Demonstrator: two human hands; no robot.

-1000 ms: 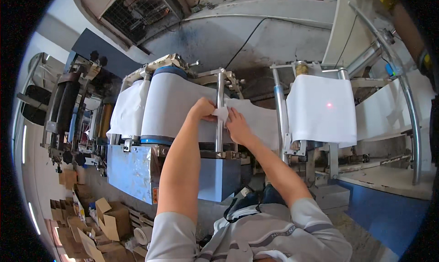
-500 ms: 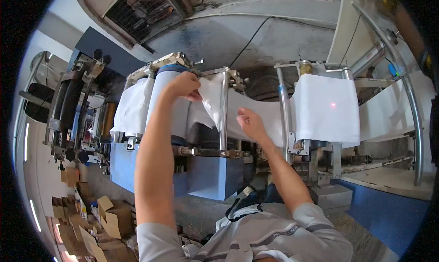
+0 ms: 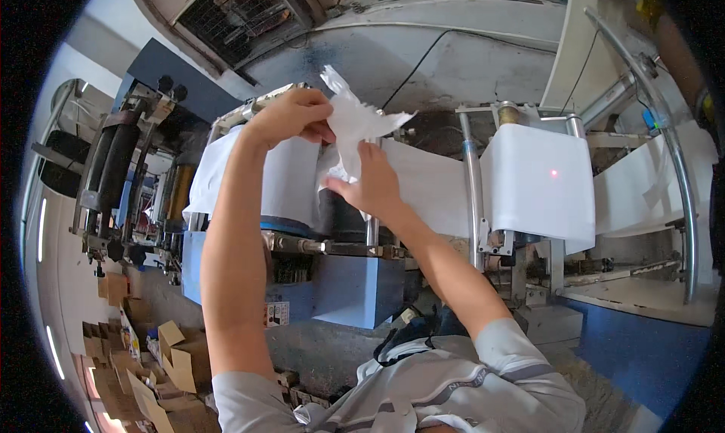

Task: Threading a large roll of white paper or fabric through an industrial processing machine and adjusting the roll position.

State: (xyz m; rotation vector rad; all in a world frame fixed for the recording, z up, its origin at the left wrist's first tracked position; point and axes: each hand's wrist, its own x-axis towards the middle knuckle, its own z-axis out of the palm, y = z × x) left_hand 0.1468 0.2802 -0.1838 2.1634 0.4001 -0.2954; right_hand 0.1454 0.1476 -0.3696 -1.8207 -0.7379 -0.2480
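1. A blue machine base [image 3: 355, 289] carries steel rollers [image 3: 472, 184].
2. White sheet web [image 3: 540, 180] hangs over the rollers (a red dot glows on it).
3. Cardboard boxes [image 3: 143, 372] lie piled on the floor, lower left.

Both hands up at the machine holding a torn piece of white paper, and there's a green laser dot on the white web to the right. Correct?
Not quite: the laser dot is red, not green, as the head view shows. The rest holds: the left hand and right hand are both raised at the machine, holding a crumpled, torn piece of white paper, and the dot sits on the white web to the right.
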